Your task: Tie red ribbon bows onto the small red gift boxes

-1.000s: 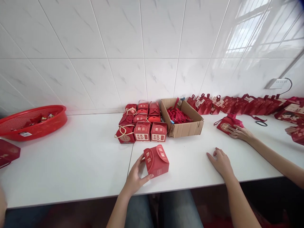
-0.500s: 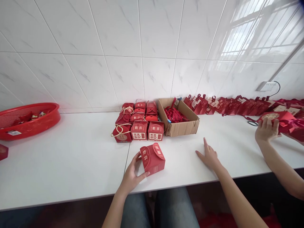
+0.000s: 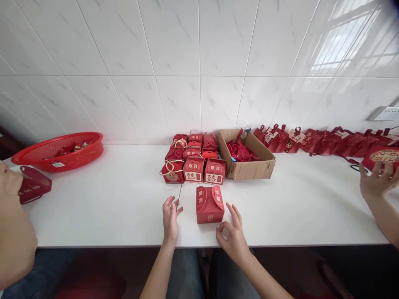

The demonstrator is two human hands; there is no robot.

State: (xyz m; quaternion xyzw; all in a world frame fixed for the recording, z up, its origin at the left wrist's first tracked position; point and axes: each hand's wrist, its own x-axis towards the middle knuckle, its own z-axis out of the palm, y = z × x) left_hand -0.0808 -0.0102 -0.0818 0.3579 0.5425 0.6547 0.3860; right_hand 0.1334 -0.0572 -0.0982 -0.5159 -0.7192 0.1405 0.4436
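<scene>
Our left hand (image 3: 170,218) is lying on the white table (image 3: 109,207) with the fingers spread and nothing in it, just left of the small red box (image 3: 210,204) but not touching it. Our right hand (image 3: 232,236) is empty too, sitting by the box's near right corner with the thumb and first finger curled close together. We can't quite tell if it brushes the box. The box stands upright between the two hands, near the table's front edge, with its two rounded flaps up.

Right behind it there's a tidy block of finished red boxes (image 3: 193,160) running back to the tiled wall. Just to the right of those sits an open cardboard box (image 3: 264,168) with red ribbons (image 3: 240,151) inside. A row of red gift bags (image 3: 327,141) runs along the wall further right.

At the far right, someone else's hand (image 3: 375,182) holds a red bag (image 3: 385,157). On the left, another person's hand (image 3: 11,182) has a flat red carton (image 3: 33,189), and there's a red plastic basket (image 3: 59,151) behind it.
</scene>
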